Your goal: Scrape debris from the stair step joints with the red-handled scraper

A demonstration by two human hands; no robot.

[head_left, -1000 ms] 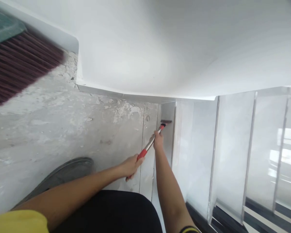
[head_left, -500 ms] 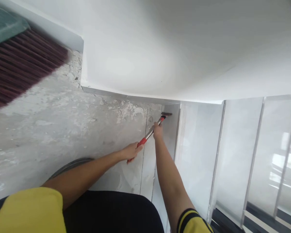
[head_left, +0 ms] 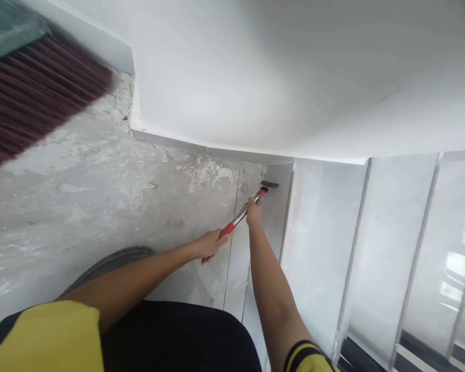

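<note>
Both of my hands grip a long scraper (head_left: 240,217) with a metal shaft and red grips. My left hand (head_left: 209,244) closes around the red rear grip. Further along, my right hand (head_left: 254,212) holds the shaft close to the head. The dark blade (head_left: 269,184) rests on a pale floor tile (head_left: 273,212) in the corner where the floor meets the white wall (head_left: 256,88). The tool points away from me, up and to the right.
Dusty grey concrete floor (head_left: 81,196) with plaster flakes (head_left: 207,173) along the wall base. A dark red broom head (head_left: 27,119) hangs blurred at top left. My shoe (head_left: 108,263) stands on the concrete. Glossy white stair steps (head_left: 391,243) drop away to the right.
The view has drifted slightly, and both hands with the scraper have shifted a little to the right and away from me. The blade stays in the corner by the wall.
</note>
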